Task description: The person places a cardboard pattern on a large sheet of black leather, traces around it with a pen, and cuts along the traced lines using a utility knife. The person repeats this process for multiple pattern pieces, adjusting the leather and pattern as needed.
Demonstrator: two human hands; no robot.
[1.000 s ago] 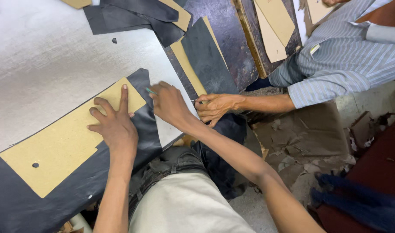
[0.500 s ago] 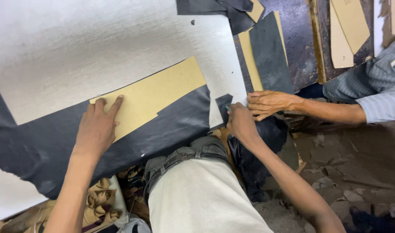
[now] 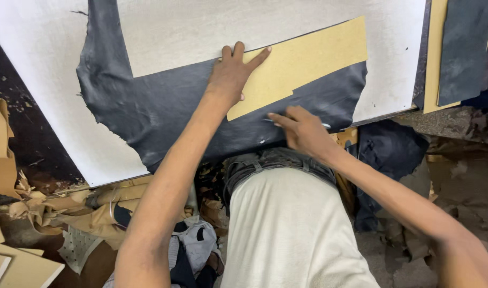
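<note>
Since the earlier frame, the right hand [image 3: 302,130] has moved onto the dark leather [image 3: 164,104], fingers pinching a thin white marker [image 3: 297,124] near the tabletop's [image 3: 57,80] near edge. Left hand [image 3: 232,74] lies flat, fingers spread, pressing the tan cardboard pattern [image 3: 308,58] onto the leather.

I see a broad white tabletop [image 3: 52,106] filling the upper part of my view, its surface finely textured and evenly lit, with no hard shadows. Its near edge runs diagonally down to the left. Under that edge, a heap of tan offcuts [image 3: 68,208] lies on the floor, with flat tan boards [image 3: 20,266] at the bottom left corner. At the upper right, dark sheets [image 3: 460,48] and a tan strip [image 3: 435,53] lie side by side past the tabletop's edge. Lower right, the floor [image 3: 457,181] is grey-brown and littered with scraps.
</note>
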